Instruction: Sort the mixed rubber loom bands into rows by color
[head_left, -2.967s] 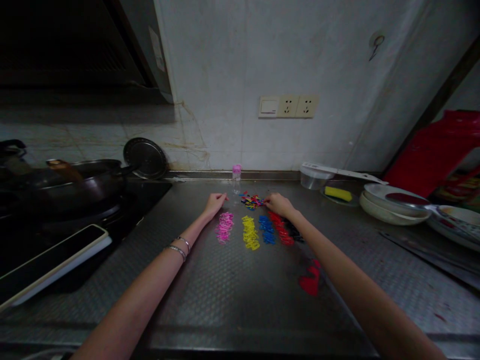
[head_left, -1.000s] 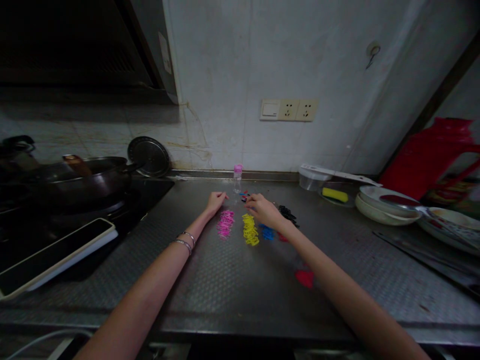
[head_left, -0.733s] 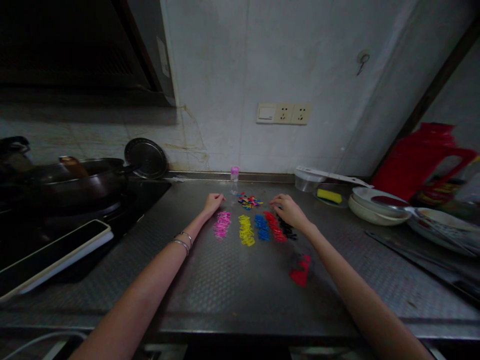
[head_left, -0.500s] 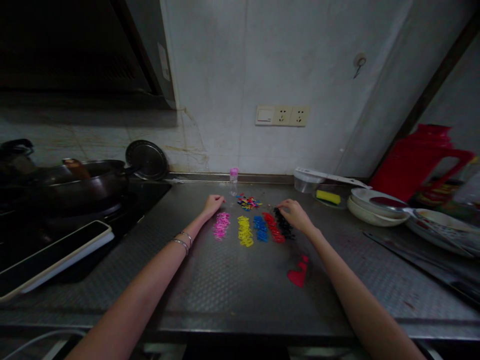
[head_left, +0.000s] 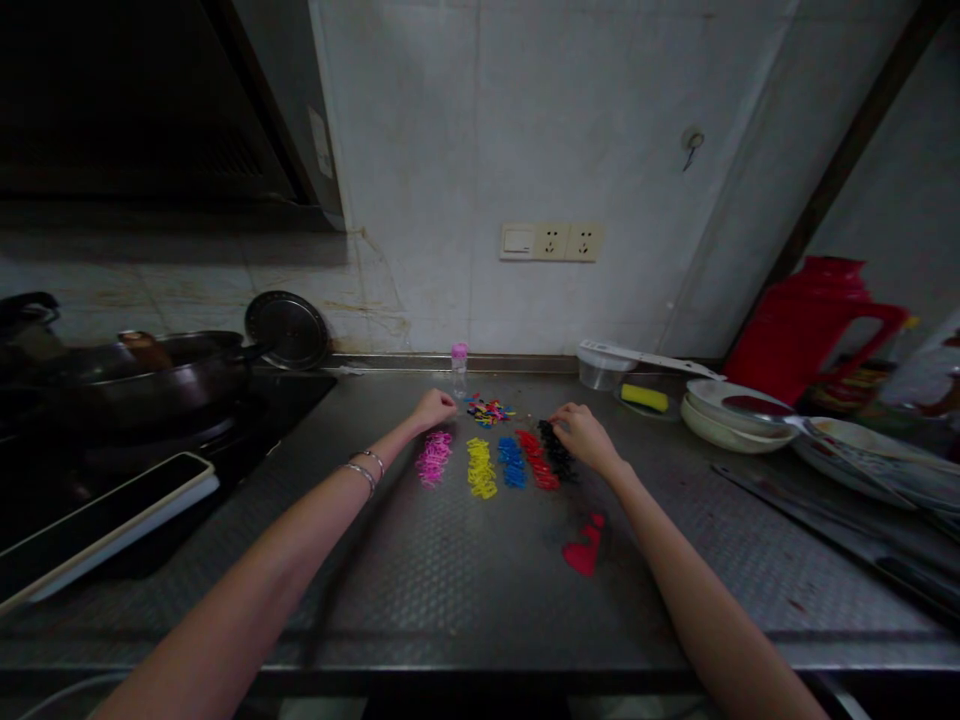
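Note:
Small pieces lie in slanting rows on the metal counter (head_left: 450,600): pink (head_left: 434,459), yellow (head_left: 481,469), blue (head_left: 512,462), red (head_left: 537,460) and black (head_left: 557,452). Behind them is a mixed-colour pile (head_left: 490,412), with a pink-capped clear bottle (head_left: 459,370) standing at its back left. My left hand (head_left: 435,409), fingers closed, is above the pink row, left of the pile; anything in its fingertips is too small to make out. My right hand (head_left: 581,436) has its fingers pinched at the top of the black row; what they hold is hidden.
A red heart-shaped piece (head_left: 581,557) lies near the front. At the right are a yellow sponge (head_left: 644,398), a clear tub (head_left: 602,370), stacked bowls (head_left: 739,425), a long knife (head_left: 810,515) and a red jug (head_left: 817,320). A pan (head_left: 172,375) and a phone (head_left: 105,525) are at the left.
The view has shifted slightly. My left hand has moved a little right, toward the mixed pile. My right hand stays at the black row.

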